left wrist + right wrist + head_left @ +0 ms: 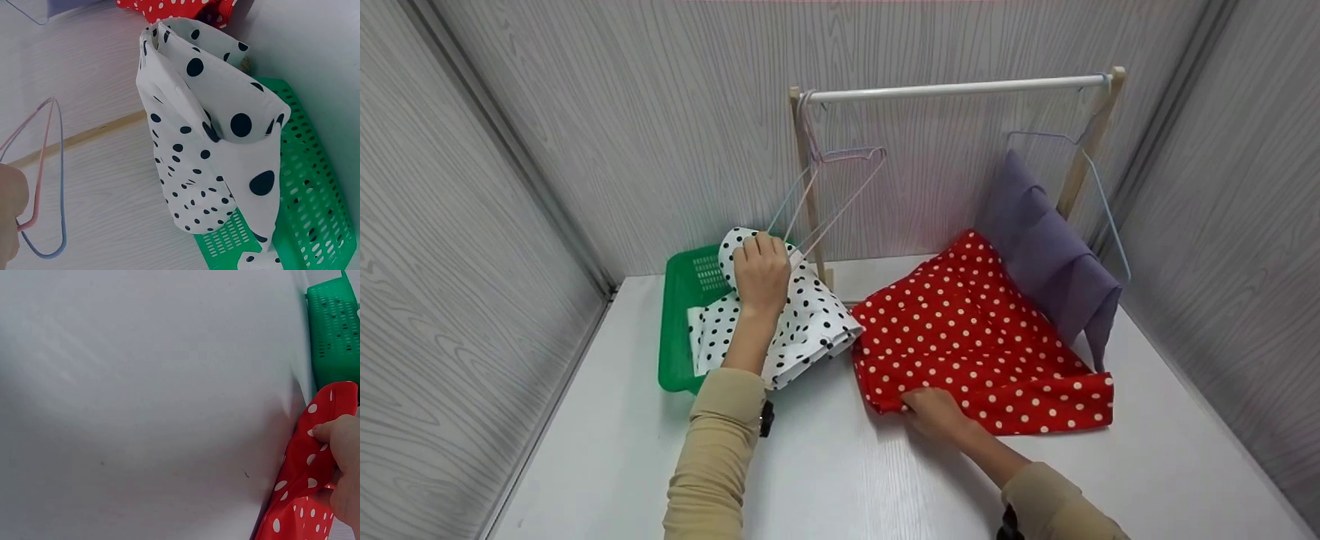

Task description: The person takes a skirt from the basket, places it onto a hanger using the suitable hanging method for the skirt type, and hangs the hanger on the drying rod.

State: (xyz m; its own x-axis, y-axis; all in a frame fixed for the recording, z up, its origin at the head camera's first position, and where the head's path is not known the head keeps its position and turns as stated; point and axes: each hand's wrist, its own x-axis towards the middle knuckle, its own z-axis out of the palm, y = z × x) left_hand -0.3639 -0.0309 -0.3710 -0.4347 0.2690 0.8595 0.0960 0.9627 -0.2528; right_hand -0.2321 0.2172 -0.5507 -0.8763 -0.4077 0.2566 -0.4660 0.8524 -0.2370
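Note:
My left hand (763,276) grips a thin pink hanger (39,174) at its lower end. A blue hanger (63,185) hangs right beside it, and whether my fingers also hold that one is hard to tell. Below the hand, a white cloth with black dots (814,330) lies bunched, partly over the green basket (665,337). My right hand (936,414) pinches the near left edge of a red cloth with white dots (952,322), spread on the table. In the right wrist view, thumb and fingers hold a fold of this red cloth (312,461).
A small rack with a white rod (960,88) and wooden posts stands at the back. At its right end, a purple cloth (1035,232) drapes from a bluish hanger (1106,210). Grey wood-patterned walls (660,112) enclose the white table (840,480) at the back and sides.

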